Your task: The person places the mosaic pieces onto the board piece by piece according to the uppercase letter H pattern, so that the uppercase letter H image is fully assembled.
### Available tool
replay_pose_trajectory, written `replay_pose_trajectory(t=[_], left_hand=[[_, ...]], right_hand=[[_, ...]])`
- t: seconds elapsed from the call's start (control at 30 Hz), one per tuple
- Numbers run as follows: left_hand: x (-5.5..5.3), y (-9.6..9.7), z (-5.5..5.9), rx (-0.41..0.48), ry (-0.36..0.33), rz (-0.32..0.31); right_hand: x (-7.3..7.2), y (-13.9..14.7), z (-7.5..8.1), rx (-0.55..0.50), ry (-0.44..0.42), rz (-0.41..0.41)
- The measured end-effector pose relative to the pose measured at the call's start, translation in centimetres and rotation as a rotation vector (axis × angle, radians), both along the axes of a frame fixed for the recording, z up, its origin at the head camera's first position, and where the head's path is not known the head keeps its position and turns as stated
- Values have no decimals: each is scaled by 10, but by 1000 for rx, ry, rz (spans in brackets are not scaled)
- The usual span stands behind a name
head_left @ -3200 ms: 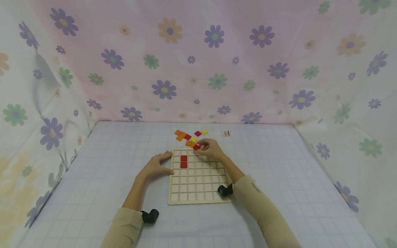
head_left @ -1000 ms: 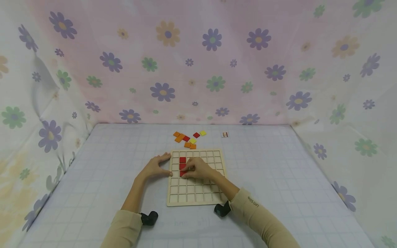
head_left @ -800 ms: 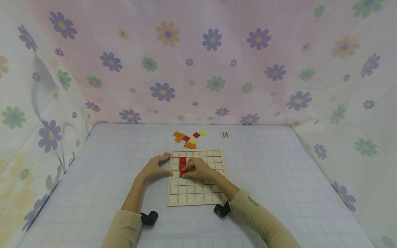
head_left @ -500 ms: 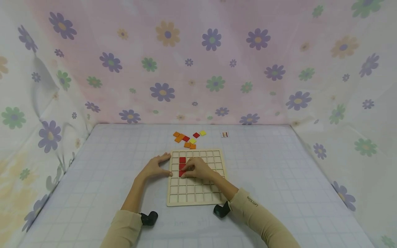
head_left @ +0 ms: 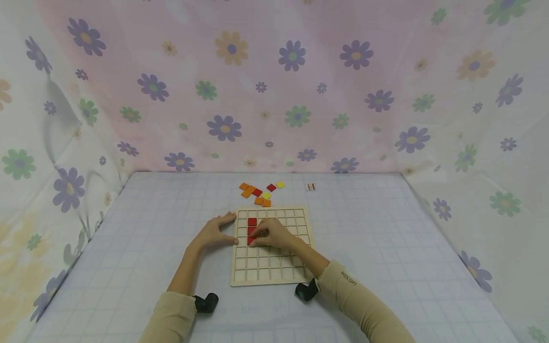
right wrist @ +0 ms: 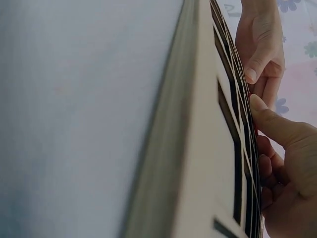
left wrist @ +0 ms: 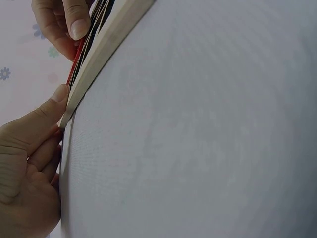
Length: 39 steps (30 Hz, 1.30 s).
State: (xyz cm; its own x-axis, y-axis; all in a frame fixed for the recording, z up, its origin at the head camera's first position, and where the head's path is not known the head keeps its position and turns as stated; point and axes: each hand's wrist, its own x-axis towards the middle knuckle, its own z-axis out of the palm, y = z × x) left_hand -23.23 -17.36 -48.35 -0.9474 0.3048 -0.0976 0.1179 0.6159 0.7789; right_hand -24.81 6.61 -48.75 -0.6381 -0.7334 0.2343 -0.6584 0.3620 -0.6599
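Note:
A pale wooden grid board [head_left: 274, 275] lies flat on the table. Three red square tiles sit in a line in its second column from the left: a far one [head_left: 252, 222], a middle one [head_left: 250, 230] and a near one [head_left: 250, 241]. My right hand [head_left: 276, 233] pinches the near red tile between thumb and index finger, down in its cell. My left hand [head_left: 211, 232] rests along the board's left edge, thumb and fingers spread, fingertips touching the rim. In the left wrist view, the left thumb [left wrist: 60, 93] lies against the rim.
Behind the board lie several loose orange tiles [head_left: 247, 192], two red tiles [head_left: 271, 187] and two yellow tiles [head_left: 280, 185]. A small printed card [head_left: 310, 186] is farther right. Flowered cloth [head_left: 257, 95] encloses the table at the back and sides.
About three seconds ago my right hand held a red tile at the loose pile; it has since brought it to the column's third cell. Over the last second, both hands have stayed nearly still.

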Motion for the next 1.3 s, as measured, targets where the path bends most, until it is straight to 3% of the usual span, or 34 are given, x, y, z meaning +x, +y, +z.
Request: replay_pose_trajectory(t=[0.27, 0.47, 0.63, 0.77, 1.0, 1.13, 1.3], left_hand=[[0, -1, -2, 4, 6, 0], [-1, -1, -3, 9, 3, 1], [-1, -1, -4, 9, 4, 4], [0, 0, -4, 21, 13, 0], [0, 0, -4, 21, 29, -6], [0, 0, -4, 18, 35, -13], [-1, 1, -3, 19, 33, -13]], right_hand=[[-6, 4, 2, 49, -58, 30], [-7, 4, 5, 40, -129, -23], [-16, 8, 5, -80, -211, -85], [-29, 16, 6, -187, -182, -152], [-60, 28, 4, -311, -58, -314], [-77, 30, 3, -282, -46, -425], [-92, 29, 5, -226, -61, -479]])
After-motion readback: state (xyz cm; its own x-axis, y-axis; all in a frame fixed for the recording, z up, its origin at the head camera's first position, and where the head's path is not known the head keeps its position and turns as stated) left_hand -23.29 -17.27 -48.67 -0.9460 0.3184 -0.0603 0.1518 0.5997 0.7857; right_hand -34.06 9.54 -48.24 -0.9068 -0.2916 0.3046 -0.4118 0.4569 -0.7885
